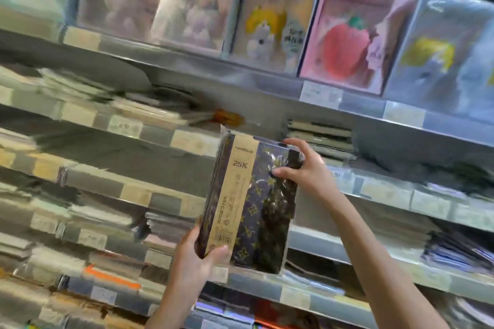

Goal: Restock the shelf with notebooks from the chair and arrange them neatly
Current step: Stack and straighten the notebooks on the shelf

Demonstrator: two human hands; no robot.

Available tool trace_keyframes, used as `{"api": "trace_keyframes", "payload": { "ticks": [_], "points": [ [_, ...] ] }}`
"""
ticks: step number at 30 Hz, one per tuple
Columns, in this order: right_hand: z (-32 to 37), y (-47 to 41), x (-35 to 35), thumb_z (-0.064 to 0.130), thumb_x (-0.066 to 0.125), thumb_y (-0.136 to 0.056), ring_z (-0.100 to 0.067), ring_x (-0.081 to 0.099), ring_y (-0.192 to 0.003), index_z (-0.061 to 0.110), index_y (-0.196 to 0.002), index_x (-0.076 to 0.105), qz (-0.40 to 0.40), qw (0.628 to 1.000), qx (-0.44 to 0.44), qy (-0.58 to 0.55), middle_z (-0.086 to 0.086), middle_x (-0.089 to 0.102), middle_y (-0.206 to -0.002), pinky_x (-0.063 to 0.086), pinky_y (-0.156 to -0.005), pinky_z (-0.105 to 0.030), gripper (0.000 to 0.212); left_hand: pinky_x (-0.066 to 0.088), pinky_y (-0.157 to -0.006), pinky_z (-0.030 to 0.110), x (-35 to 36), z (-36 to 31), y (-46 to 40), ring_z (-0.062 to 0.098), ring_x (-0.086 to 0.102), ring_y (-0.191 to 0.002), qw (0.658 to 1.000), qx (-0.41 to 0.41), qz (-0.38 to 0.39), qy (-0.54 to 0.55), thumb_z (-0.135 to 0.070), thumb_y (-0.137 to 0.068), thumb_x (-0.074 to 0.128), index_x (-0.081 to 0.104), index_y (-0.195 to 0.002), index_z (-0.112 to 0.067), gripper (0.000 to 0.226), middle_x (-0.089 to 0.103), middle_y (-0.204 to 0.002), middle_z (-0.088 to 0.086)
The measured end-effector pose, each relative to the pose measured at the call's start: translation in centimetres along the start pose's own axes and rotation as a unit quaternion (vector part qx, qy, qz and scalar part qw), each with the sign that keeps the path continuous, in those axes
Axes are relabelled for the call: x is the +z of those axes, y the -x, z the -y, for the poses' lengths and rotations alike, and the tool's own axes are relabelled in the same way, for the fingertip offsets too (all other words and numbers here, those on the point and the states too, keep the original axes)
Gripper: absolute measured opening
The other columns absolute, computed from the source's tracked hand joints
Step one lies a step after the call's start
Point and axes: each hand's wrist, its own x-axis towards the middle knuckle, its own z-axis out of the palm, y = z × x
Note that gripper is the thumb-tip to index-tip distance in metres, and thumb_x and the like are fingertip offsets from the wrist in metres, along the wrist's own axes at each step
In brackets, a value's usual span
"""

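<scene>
Tiered shelves [187,80] fill the view, much of it smeared by blur: boxed picture notebooks [270,16] stand along the far top tier, and flat stacks [319,136] lie on the tiers below. Before them a person holds up a dark, gold-patterned notebook [256,203] in shiny wrap with a tan paper band, upright and slightly tilted, off the shelf in mid-air in front of the middle tiers, just left of a stack of grey books. It is not yet placed, so by the look of it the restocking is in hand; the chair is out of view, and how many remain cannot be told. The right hand [302,168] reaches up from the lower right, thumb and fingers pinching the notebook's top right corner. The left hand [195,259] comes from below, fingers curled round the bottom left corner, thumb on the cover.
</scene>
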Motion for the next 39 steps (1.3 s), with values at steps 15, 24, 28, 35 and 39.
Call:
{"api": "trace_keyframes", "payload": {
  "ticks": [15, 24, 28, 35, 39],
  "points": [
    [0.2, -0.3, 1.5, 0.04, 0.058, -0.086, -0.007, 0.022, -0.139, 0.037, -0.13, 0.043, -0.09, 0.994, -0.054, -0.03, 0.011, 0.017, -0.153, 0.028, -0.113, -0.042, 0.046, 0.034, -0.107, 0.043, -2.1, -4.2, -5.7, 0.015, 0.054, -0.114, 0.986, 0.035, -0.048, 0.154, -0.019, -0.071, 0.077, 0.047, -0.132, -0.029, 0.068, 0.063, -0.117, -0.008],
    [-2.5, 8.9, 7.5, 0.012, 0.072, -0.077, 0.0, 0.008, -0.141, 0.06, -0.131, 0.028, 0.001, 0.993, -0.06, -0.098, 0.027, -0.002, -0.151, 0.035, -0.108, -0.028, 0.084, 0.045, -0.093, 0.037, -2.6, -5.3, -5.4, 0.015, 0.061, -0.099, 0.982, 0.028, -0.054, 0.18, -0.016, -0.07, 0.077, 0.049, -0.128, -0.029, 0.066, 0.068, -0.1, -0.005],
    [-1.2, 8.3, 8.5, 0.0, 0.066, -0.08, -0.008, 0.027, -0.139, 0.045, -0.132, 0.043, -0.05, 0.983, -0.078, -0.157, 0.006, 0.018, -0.154, 0.047, -0.097, -0.026, 0.073, 0.049, -0.091, 0.039, -4.1, -6.2, -5.6, 0.017, 0.064, -0.096, 0.981, 0.022, -0.064, 0.183, -0.019, -0.066, 0.079, 0.053, -0.127, -0.024, 0.066, 0.069, -0.1, -0.001],
    [2.2, 5.2, 8.1, 0.017, 0.07, -0.08, 0.001, 0.052, -0.109, 0.042, -0.125, 0.049, -0.094, 0.986, -0.08, -0.113, 0.005, 0.053, -0.127, 0.045, -0.094, -0.022, 0.055, 0.049, -0.081, 0.025, -6.2, -9.0, -6.2, 0.009, 0.064, -0.09, 0.981, 0.097, -0.07, 0.154, -0.032, -0.081, 0.066, 0.059, -0.118, -0.015, 0.041, 0.067, -0.092, -0.006],
    [3.7, 2.0, 6.4, 0.023, 0.065, -0.085, -0.011, 0.055, -0.106, 0.038, -0.126, 0.047, -0.149, 0.983, -0.062, -0.089, 0.001, 0.051, -0.135, 0.042, -0.089, -0.02, 0.047, 0.049, -0.092, 0.039, -6.4, -11.4, -9.1, 0.018, 0.065, -0.094, 0.985, 0.125, -0.036, 0.116, -0.033, -0.084, 0.063, 0.064, -0.096, -0.02, 0.017, 0.07, -0.092, -0.001]
  ]
}}
